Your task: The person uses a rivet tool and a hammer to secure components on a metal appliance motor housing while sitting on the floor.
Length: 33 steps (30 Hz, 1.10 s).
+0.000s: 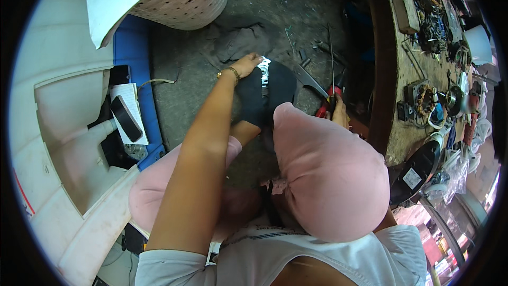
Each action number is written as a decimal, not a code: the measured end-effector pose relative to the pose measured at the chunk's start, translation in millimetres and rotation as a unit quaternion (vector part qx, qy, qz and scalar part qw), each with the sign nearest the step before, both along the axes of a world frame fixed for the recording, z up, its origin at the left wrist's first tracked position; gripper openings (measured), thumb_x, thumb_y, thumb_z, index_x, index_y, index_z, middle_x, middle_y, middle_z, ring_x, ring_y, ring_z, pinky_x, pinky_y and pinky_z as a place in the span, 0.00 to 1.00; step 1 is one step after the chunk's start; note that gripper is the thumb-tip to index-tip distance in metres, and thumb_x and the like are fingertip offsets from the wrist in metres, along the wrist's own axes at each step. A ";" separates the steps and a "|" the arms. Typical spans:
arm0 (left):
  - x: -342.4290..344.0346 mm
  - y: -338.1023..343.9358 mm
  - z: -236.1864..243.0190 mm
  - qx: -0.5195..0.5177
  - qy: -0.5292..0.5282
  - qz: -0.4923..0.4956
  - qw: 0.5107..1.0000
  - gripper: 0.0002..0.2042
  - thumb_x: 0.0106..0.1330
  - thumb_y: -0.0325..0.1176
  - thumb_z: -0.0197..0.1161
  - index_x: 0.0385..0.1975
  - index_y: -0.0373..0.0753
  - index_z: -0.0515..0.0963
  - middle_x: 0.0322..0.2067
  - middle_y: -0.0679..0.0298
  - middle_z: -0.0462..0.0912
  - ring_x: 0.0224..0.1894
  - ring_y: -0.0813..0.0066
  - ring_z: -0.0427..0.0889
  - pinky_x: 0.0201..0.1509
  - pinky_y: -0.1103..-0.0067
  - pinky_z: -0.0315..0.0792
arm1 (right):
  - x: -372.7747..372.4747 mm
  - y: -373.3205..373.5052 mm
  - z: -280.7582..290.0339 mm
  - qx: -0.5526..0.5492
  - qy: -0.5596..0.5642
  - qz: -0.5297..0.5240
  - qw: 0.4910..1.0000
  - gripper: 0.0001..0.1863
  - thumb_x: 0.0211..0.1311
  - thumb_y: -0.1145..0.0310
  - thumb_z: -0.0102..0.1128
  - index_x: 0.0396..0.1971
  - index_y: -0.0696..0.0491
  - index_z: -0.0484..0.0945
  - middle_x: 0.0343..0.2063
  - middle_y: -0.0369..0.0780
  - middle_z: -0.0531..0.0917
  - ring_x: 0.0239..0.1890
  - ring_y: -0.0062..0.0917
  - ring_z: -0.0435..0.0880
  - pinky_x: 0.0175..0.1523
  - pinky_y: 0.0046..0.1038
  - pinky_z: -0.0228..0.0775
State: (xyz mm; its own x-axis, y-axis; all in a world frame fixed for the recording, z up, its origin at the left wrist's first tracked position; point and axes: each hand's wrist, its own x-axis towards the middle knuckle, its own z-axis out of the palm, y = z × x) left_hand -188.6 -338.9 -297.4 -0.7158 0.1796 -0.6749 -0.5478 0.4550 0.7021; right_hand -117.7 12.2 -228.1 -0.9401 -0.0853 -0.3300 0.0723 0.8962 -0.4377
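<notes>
Silver-toned metal under the bunched fingers of the left hand (246, 66), with a gold-coloured band (227, 72) around the wrist. Pinching, by the look of it, the upper end of that metal part (265, 75), set low between two dark shoes (246, 98) and near both. Over to the right, half hidden behind a pink-trousered knee (333, 169), the right hand (340, 114), fingers bent beside a red-and-black screwdriver (333, 91) with a long thin shaft pointing away from the body. Cannot tell whether gripping it or only touching. Just beside it, a broad metal blade (311, 81) lying aslant. Beneath all this, a dark, scuffed floor (180, 106) with small scraps scattered about and, beyond the shoes, a crumpled grey cloth (241, 39). Farther off, a white drum (193, 0) pierced with rows of holes. Out to the left, a large white plastic casing (58, 47) next to a blue panel (151, 111), with a dark phone (127, 118) on an open notebook (138, 105). Out to the right, a worn wooden surface (396, 139), crowded with a copper-wound coil (425, 98), tangled wires and crumpled clear plastic (459, 176).
</notes>
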 end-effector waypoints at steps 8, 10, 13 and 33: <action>-2.7 -3.0 -13.7 -0.029 0.030 0.024 0.999 0.23 0.70 0.48 0.49 0.53 0.33 0.69 0.50 0.56 0.76 0.52 0.69 0.72 0.59 0.77 0.62 | 2.4 -4.3 7.8 -0.025 -0.015 0.053 0.998 0.40 0.49 0.70 0.63 0.63 0.51 0.54 0.49 0.52 0.66 0.50 0.50 0.73 0.49 0.45 0.70; -2.6 -2.5 -15.5 -0.034 0.027 0.031 0.999 0.23 0.70 0.48 0.50 0.53 0.33 0.69 0.50 0.56 0.76 0.52 0.69 0.72 0.59 0.77 0.62 | 4.6 -11.9 11.8 -0.001 -0.042 0.057 0.997 0.41 0.48 0.69 0.64 0.63 0.51 0.55 0.48 0.51 0.67 0.50 0.50 0.73 0.49 0.45 0.71; -7.0 2.0 -14.4 -0.025 0.015 0.028 0.999 0.24 0.70 0.48 0.50 0.53 0.33 0.69 0.50 0.55 0.76 0.53 0.68 0.72 0.59 0.77 0.62 | 4.1 -12.6 15.7 0.009 -0.053 0.056 0.997 0.40 0.47 0.70 0.64 0.63 0.51 0.56 0.48 0.51 0.66 0.50 0.50 0.73 0.50 0.45 0.71; -8.4 -5.5 -3.6 -0.232 0.058 -0.070 0.968 0.18 0.68 0.42 0.49 0.54 0.40 0.69 0.54 0.48 0.72 0.58 0.51 0.71 0.60 0.65 0.65 | -8.3 -35.2 50.4 -0.136 0.088 0.121 0.979 0.19 0.46 0.74 0.62 0.43 0.55 0.76 0.45 0.50 0.70 0.49 0.45 0.71 0.54 0.39 0.65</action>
State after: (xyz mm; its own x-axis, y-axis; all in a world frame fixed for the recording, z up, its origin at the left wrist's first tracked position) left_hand -197.0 -344.4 -300.9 -0.7823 -0.0235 -0.6225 -0.3880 0.8002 0.4574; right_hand -126.0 -23.0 -177.7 -0.9219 -0.3745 -0.0993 -0.2250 0.7260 -0.6498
